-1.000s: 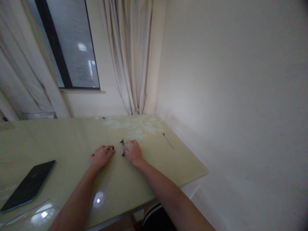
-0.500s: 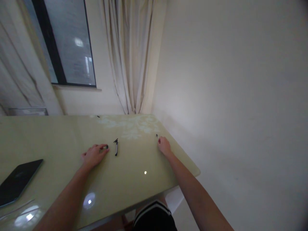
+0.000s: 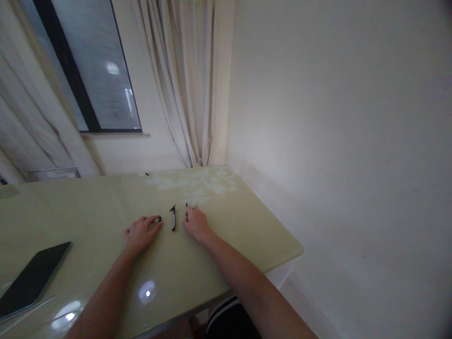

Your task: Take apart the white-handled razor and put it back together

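My left hand (image 3: 139, 235) rests on the table at the centre left, thumb and forefinger closed on a small dark cylindrical piece (image 3: 159, 219). Just right of it lies a slim black-and-silver item shaped like a razor (image 3: 173, 218), its forked end pointing away from me; neither hand touches it. Close by on its right side is my right hand (image 3: 196, 223), fingers curled around a small thin piece with a dark tip (image 3: 187, 205). Most of that piece is hidden by the fingers, and its kind is too small to make out.
The pale glossy table (image 3: 243, 226) has a white floral pattern near its far right corner. A dark tablet (image 3: 33, 278) lies at the left, a thin pale stick (image 3: 30, 313) beside it. One small black bit (image 3: 147, 174) sits at the far edge. A wall borders the right.
My right hand has moved left across the table with the thin dark-tipped piece, stopping beside the razor-shaped item. My left hand keeps its pinch. The view has shifted slightly.
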### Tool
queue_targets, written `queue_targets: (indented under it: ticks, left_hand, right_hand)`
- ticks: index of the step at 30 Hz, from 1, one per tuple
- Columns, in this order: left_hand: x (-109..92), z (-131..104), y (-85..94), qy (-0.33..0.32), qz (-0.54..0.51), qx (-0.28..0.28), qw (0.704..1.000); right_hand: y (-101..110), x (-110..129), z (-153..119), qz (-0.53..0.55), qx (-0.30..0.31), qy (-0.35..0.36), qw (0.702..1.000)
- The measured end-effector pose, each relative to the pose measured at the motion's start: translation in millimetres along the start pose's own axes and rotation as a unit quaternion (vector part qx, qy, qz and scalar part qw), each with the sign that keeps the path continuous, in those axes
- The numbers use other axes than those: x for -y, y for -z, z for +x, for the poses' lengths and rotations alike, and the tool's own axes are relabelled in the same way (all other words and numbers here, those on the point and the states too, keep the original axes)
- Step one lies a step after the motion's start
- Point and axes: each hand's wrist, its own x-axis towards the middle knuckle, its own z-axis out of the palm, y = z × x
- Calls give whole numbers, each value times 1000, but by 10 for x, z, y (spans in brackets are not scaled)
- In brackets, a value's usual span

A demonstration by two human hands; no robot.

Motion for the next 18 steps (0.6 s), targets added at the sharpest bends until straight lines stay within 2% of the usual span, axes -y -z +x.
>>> queue_targets:
  ticks: [5, 11, 15, 18]
  left_hand:
    - [14, 16, -3, 1, 8, 6, 1000]
    - [36, 5, -33, -9, -12, -22, 1000]
    - [-1, -30, 22, -11, -44, -67, 997]
    - [-105, -88, 80, -34, -71, -103, 992]
  right_hand:
    - [122, -189, -31, 75, 19, 24, 997]
    - [293, -440, -81, 175, 33, 32, 983]
    - [329, -544, -181, 179, -25, 26, 983]
    - [370, -562, -227, 165, -83, -11, 983]
